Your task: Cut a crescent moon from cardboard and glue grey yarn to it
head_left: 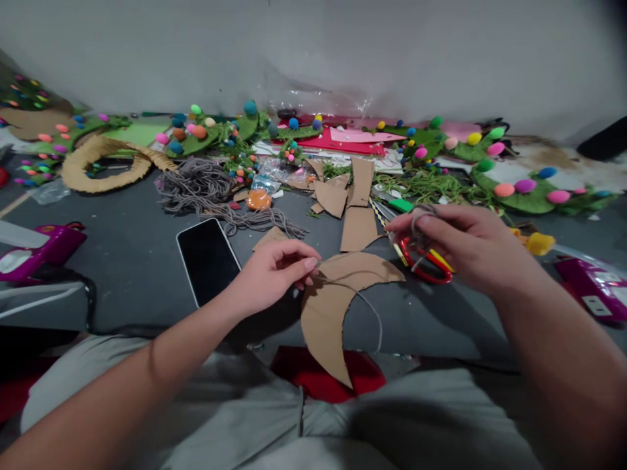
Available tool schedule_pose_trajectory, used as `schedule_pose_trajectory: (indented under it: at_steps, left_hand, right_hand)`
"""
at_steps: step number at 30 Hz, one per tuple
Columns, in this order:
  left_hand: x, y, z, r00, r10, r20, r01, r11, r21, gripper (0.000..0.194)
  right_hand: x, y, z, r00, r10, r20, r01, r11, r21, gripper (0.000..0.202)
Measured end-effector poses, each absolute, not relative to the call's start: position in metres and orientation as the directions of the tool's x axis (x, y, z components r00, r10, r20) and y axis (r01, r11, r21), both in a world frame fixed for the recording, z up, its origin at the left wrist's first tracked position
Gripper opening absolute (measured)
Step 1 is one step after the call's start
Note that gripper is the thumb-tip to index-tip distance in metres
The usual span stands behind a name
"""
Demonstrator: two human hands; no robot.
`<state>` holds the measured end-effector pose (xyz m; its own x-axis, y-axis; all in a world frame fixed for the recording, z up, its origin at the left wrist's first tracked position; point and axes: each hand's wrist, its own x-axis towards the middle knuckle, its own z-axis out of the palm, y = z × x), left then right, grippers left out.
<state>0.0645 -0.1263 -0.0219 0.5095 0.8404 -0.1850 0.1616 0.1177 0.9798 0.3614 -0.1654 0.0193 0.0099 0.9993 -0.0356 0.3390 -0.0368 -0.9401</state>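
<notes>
My left hand (284,271) pinches a thin grey cord (375,310) between thumb and fingertips, and a loop of it droops to the right. Across from it, my right hand (455,241) closes on more of the same cord in a small bunch, with one length running between both hands. Beneath lies a crescent-shaped piece of cardboard (326,316), its lower tip jutting past the table's front edge. Red-handled scissors (438,277) rest on the table below my right hand, partly hidden by it. Left of my left hand is a smartphone (208,256) with a dark screen.
A heap of grey cord (196,189) lies behind the phone. Cardboard scraps (360,228) sit mid-table. Leafy garlands with coloured balls (524,189) line the wall, near a wrapped ring (105,186). Purple power strips (53,251) stand at both sides.
</notes>
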Motion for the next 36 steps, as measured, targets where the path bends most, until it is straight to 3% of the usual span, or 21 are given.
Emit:
schedule_pose_trajectory:
  at_steps: [2, 3, 5, 7, 12, 15, 17, 19, 21, 24, 26, 32, 34, 36]
  left_hand:
    - [0.059, -0.128, -0.015, 0.652, 0.738, -0.175, 0.211, 0.045, 0.976, 0.015]
    - [0.057, -0.132, -0.011, 0.791, 0.587, -0.173, 0.206, 0.01, 0.978, 0.014]
    - [0.056, -0.142, -0.005, 0.971, 0.084, -0.224, 0.225, -0.008, 0.974, 0.013]
    - [0.057, -0.153, 0.0, 0.973, -0.149, -0.178, 0.173, -0.045, 0.984, 0.012]
    - [0.057, -0.157, 0.004, 0.974, 0.023, -0.226, 0.226, -0.173, 0.959, 0.018]
    - [0.056, -0.15, 0.006, 0.927, 0.291, -0.237, 0.307, -0.225, 0.925, 0.048]
    - [0.058, -0.149, 0.005, 0.837, 0.488, -0.247, 0.369, -0.171, 0.914, 0.068]
    - [0.065, -0.149, 0.004, 0.758, 0.622, -0.195, 0.346, -0.131, 0.929, 0.077]
    - [0.074, -0.15, 0.003, 0.682, 0.731, -0.007, 0.265, -0.237, 0.935, 0.069]
    - [0.087, -0.149, 0.002, 0.641, 0.687, 0.341, 0.135, -0.538, 0.832, 0.059]
    - [0.093, -0.145, 0.001, 0.66, 0.587, 0.469, 0.073, -0.672, 0.737, 0.053]
    - [0.096, -0.137, 0.0, 0.744, 0.409, 0.528, -0.047, -0.756, 0.653, 0.023]
    - [0.095, -0.137, 0.0, 0.715, 0.44, 0.544, -0.052, -0.742, 0.668, 0.017]
    - [0.092, -0.136, 0.0, 0.649, 0.573, 0.501, -0.011, -0.652, 0.759, 0.011]
  right_hand:
    - [0.368, -0.164, 0.018, 0.131, 0.991, -0.001, 0.29, -0.039, -0.956, 0.025]
    - [0.369, -0.163, 0.016, 0.189, 0.982, 0.013, 0.247, -0.035, -0.968, 0.026]
    - [0.369, -0.162, 0.013, 0.258, 0.966, 0.004, 0.172, -0.041, -0.984, 0.031]
    - [0.365, -0.161, 0.01, 0.255, 0.967, -0.017, 0.164, -0.061, -0.985, 0.032]
    - [0.356, -0.162, 0.011, 0.153, 0.987, -0.054, 0.217, -0.087, -0.972, 0.042]
    - [0.35, -0.164, 0.016, -0.009, 0.991, -0.132, 0.267, -0.125, -0.956, 0.044]
    - [0.345, -0.166, 0.018, -0.154, 0.968, -0.197, 0.265, -0.152, -0.952, 0.047]
    - [0.337, -0.167, 0.019, -0.302, 0.914, -0.271, 0.265, -0.193, -0.945, 0.053]
    - [0.328, -0.167, 0.017, -0.406, 0.855, -0.324, 0.287, -0.217, -0.933, 0.054]
    - [0.315, -0.169, 0.014, -0.456, 0.821, -0.343, 0.286, -0.23, -0.93, 0.041]
    - [0.31, -0.171, 0.013, -0.471, 0.814, -0.34, 0.277, -0.229, -0.933, 0.028]
    - [0.307, -0.172, 0.013, -0.56, 0.735, -0.382, 0.333, -0.223, -0.916, 0.019]
    - [0.311, -0.172, 0.014, -0.592, 0.709, -0.384, 0.317, -0.233, -0.919, 0.019]
    - [0.319, -0.172, 0.014, -0.609, 0.694, -0.384, 0.281, -0.264, -0.923, 0.025]
